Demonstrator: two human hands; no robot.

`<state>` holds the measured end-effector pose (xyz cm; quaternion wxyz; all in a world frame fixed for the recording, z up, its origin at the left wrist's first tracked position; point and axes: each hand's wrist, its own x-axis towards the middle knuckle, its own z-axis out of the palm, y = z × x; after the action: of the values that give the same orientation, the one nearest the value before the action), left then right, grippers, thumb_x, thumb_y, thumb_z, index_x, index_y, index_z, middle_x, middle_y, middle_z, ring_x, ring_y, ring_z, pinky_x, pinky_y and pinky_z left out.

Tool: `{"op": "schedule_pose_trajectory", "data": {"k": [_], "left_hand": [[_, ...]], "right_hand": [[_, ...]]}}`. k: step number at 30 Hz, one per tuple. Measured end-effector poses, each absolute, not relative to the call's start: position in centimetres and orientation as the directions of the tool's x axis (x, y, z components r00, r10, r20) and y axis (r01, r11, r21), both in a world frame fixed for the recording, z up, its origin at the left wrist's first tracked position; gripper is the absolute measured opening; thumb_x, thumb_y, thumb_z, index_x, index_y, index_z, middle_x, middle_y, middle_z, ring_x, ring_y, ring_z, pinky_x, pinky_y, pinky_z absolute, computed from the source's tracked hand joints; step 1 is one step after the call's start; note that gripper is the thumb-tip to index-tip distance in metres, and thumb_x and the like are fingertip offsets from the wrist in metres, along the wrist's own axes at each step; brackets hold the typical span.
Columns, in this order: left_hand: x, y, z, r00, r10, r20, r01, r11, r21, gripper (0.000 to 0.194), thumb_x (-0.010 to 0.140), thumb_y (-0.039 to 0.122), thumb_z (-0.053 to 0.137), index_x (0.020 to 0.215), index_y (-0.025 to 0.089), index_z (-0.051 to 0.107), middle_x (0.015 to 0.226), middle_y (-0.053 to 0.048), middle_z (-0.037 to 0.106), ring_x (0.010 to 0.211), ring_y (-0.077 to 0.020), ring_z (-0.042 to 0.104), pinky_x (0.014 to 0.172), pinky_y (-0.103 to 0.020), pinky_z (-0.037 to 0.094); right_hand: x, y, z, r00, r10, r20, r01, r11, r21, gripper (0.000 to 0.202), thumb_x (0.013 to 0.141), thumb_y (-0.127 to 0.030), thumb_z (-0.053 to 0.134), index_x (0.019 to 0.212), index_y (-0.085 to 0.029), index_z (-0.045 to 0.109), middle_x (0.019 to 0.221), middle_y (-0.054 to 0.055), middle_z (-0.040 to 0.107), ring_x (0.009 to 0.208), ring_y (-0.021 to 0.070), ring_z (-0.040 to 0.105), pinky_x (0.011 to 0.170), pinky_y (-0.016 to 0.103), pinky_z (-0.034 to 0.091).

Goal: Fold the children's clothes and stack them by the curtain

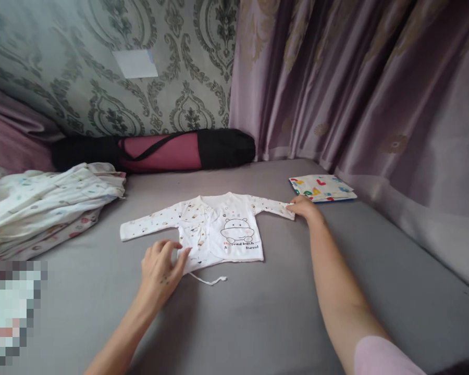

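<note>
One small white shirt (234,229) flat on gray bedding (258,312), two hands on it, left hand (162,268) with thumb and forefinger slightly parted at its side edge, right hand (303,207) pinching one cuff, one hippo-like drawing, "road back" and "travel" readable.

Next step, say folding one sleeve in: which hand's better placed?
Right, I'd say: the right hand has its fingers at one sleeve's end. The left hand is by the shirt's lower edge, away from the other cuff.
</note>
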<state>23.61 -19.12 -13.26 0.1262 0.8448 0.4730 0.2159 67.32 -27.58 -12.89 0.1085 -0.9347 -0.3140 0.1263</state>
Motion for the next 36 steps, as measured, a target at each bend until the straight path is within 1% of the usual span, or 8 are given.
{"op": "schedule_pose_trajectory", "data": {"k": [4, 7, 13, 16, 20, 27, 33, 36], "left_hand": [[29.6, -17.2, -11.2, 0.678, 0.684, 0.268, 0.482, -0.69, 0.54, 0.025, 0.09, 0.037, 0.044, 0.099, 0.021, 0.061, 0.102, -0.008, 0.065, 0.094, -0.023, 0.059, 0.082, -0.037, 0.049], [35.6, -15.6, -11.5, 0.726, 0.628, 0.279, 0.376, -0.703, 0.603, 0.024, 0.09, 0.025, 0.042, 0.103, 0.019, 0.061, 0.106, -0.009, 0.067, 0.101, -0.0225, 0.061, 0.086, -0.036, 0.05], [45.0, -13.7, -14.7, 0.806, 0.55, 0.219, 0.372, -0.758, 0.536, 0.04, 0.087, 0.008, 0.035, 0.121, 0.013, 0.057, 0.126, -0.013, 0.062, 0.117, -0.0216, 0.057, 0.103, -0.035, 0.043], [46.9, -13.9, -16.1, 0.83, 0.516, 0.209, 0.379, -0.799, 0.467, 0.042, 0.093, 0.013, 0.031, 0.13, 0.007, 0.05, 0.137, -0.017, 0.053, 0.13, -0.0229, 0.047, 0.111, -0.037, 0.035], [47.2, -14.8, -16.9, 0.824, 0.547, 0.15, 0.459, -0.798, 0.392, 0.049, 0.099, 0.034, 0.029, 0.14, 0.01, 0.041, 0.149, -0.017, 0.04, 0.141, -0.0299, 0.031, 0.116, -0.05, 0.023], [47.1, -15.5, -16.6, 0.838, 0.54, 0.08, 0.493, -0.812, 0.314, 0.059, 0.099, 0.043, 0.023, 0.146, 0.009, 0.032, 0.154, -0.016, 0.031, 0.144, -0.0308, 0.023, 0.118, -0.05, 0.016], [47.2, -15.0, -16.6, 0.849, 0.527, 0.04, 0.499, -0.823, 0.271, 0.062, 0.098, 0.047, 0.024, 0.148, 0.011, 0.028, 0.156, -0.014, 0.028, 0.144, -0.0302, 0.022, 0.117, -0.049, 0.018], [47.3, -14.7, -16.6, 0.856, 0.515, 0.056, 0.49, -0.84, 0.233, 0.062, 0.097, 0.049, 0.026, 0.148, 0.013, 0.03, 0.155, -0.014, 0.031, 0.142, -0.0308, 0.026, 0.115, -0.048, 0.021]], "right_hand": [[67.8, -27.4, -13.3, 0.791, 0.609, -0.057, 0.534, -0.734, -0.42, 0.028, 0.072, -0.025, 0.057, 0.093, -0.017, 0.075, 0.081, 0.005, 0.073, 0.074, 0.0187, 0.066, 0.061, 0.023, 0.044], [67.6, -27.0, -13.3, 0.833, 0.546, 0.084, 0.494, -0.667, -0.559, 0.031, 0.074, -0.027, 0.055, 0.096, -0.015, 0.072, 0.09, 0.007, 0.072, 0.083, 0.0211, 0.065, 0.069, 0.025, 0.046], [66.2, -26.1, -12.9, 0.816, 0.545, 0.192, 0.538, -0.596, -0.596, 0.035, 0.083, -0.032, 0.049, 0.102, -0.011, 0.068, 0.099, 0.014, 0.07, 0.092, 0.0239, 0.063, 0.083, 0.03, 0.045], [66.3, -26.3, -12.7, 0.796, 0.561, 0.229, 0.573, -0.573, -0.586, 0.035, 0.087, -0.033, 0.047, 0.107, -0.01, 0.065, 0.101, 0.015, 0.069, 0.095, 0.0248, 0.062, 0.085, 0.031, 0.044], [67.7, -27.4, -12.7, 0.8, 0.56, 0.216, 0.564, -0.577, -0.591, 0.032, 0.088, -0.033, 0.047, 0.107, -0.013, 0.063, 0.097, 0.013, 0.067, 0.089, 0.024, 0.061, 0.08, 0.032, 0.044], [69.3, -28.1, -14.1, 0.818, 0.534, 0.213, 0.519, -0.528, -0.672, 0.027, 0.085, -0.031, 0.051, 0.1, -0.013, 0.065, 0.092, 0.012, 0.067, 0.085, 0.022, 0.058, 0.079, 0.032, 0.044], [67.7, -26.8, -12.7, 0.891, 0.437, 0.123, 0.277, -0.31, -0.91, 0.034, 0.08, -0.04, 0.059, 0.098, -0.012, 0.067, 0.07, 0.003, 0.063, 0.065, 0.0169, 0.057, 0.06, 0.026, 0.045], [65.7, -25.5, -11.1, 0.891, 0.454, 0.023, 0.125, -0.196, -0.973, 0.033, 0.081, -0.04, 0.062, 0.1, -0.013, 0.066, 0.059, -0.003, 0.057, 0.05, 0.0124, 0.052, 0.048, 0.023, 0.041]]}}
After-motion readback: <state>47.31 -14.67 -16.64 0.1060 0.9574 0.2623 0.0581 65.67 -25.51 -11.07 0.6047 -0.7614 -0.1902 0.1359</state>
